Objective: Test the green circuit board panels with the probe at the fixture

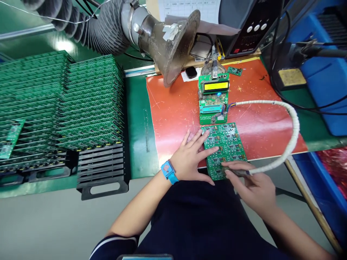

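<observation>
Circuit board [225,148] lies flat on the red mat [173,108] at the surface edge, thin, stiff, light, fragile; better held by edges. Left hand [189,159] presses it open-palmed; right hand [255,187] pinches a probe [241,172] with wrapped cable [292,133]

green circuit board [225,148] flat on red mat [176,108]

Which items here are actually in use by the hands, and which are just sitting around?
In use:
left hand flat on green circuit board
right hand holding the wrapped cable end at the board
programmer module with lit display

Lying about:
racked boards
fume extractor hood
small loose board
</observation>
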Demonstrator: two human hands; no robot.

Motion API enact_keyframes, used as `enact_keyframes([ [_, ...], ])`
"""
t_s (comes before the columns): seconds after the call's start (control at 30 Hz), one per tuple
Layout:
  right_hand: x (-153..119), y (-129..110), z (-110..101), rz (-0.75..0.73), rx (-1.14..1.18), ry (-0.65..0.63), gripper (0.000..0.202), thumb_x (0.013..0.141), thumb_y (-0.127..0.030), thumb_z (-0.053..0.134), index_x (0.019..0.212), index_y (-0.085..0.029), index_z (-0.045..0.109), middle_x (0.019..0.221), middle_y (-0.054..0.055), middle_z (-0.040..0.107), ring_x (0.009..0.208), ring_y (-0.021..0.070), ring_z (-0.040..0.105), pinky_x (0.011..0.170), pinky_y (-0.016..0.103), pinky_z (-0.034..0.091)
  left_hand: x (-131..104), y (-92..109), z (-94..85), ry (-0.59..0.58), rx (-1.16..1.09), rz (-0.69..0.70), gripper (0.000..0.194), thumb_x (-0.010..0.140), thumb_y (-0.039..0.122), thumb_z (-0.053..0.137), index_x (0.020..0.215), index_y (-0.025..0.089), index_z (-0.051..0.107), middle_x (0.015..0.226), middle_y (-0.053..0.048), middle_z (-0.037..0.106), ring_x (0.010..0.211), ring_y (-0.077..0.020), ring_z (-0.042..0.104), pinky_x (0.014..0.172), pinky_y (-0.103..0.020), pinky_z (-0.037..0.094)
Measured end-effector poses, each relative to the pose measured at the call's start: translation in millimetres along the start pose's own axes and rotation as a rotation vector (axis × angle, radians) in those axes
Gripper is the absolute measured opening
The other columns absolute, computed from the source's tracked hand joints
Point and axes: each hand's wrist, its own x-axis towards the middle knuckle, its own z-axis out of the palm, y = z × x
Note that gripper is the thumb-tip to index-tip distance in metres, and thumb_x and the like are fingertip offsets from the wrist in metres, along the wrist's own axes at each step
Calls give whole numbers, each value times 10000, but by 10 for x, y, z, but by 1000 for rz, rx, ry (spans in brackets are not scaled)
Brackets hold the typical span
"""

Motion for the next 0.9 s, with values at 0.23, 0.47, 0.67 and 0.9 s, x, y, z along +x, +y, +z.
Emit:
enact_keyframes([
  [0.23,8,15,-5,-41,-90,-1,168,828,-137,633,969,-224,604,925,56,705,860,201,686,752,325,579,6,8,-5,5,17,6,1054,552,835,623,1405,261,393,1556,-168,84,1434,-381,73,1131,-614,53],
  [0.47,-1,18,28,-30,-102,36,148,822,-154,641,939,-227,587,887,42,714,770,182,695,633,273,585,-15,-8,14,13,17,6,1055,555,843,610,1411,271,378,1560,-161,75,1431,-383,94,1127,-621,60],
  [0.67,12,1,11,-35,-116,43,128,823,-166,636,934,-221,601,875,41,724,769,188,704,669,286,595,-11,-4,16,11,3,-2,1039,558,820,638,1404,270,389,1566,-141,50,1423,-401,116,1128,-624,56],
  [0.9,8,23,-27,-33,-114,-10,138,836,-159,623,961,-215,608,920,57,718,848,202,698,769,325,589,-5,-4,11,8,0,4,1044,560,823,632,1407,265,384,1563,-154,57,1426,-399,101,1128,-626,49],
])
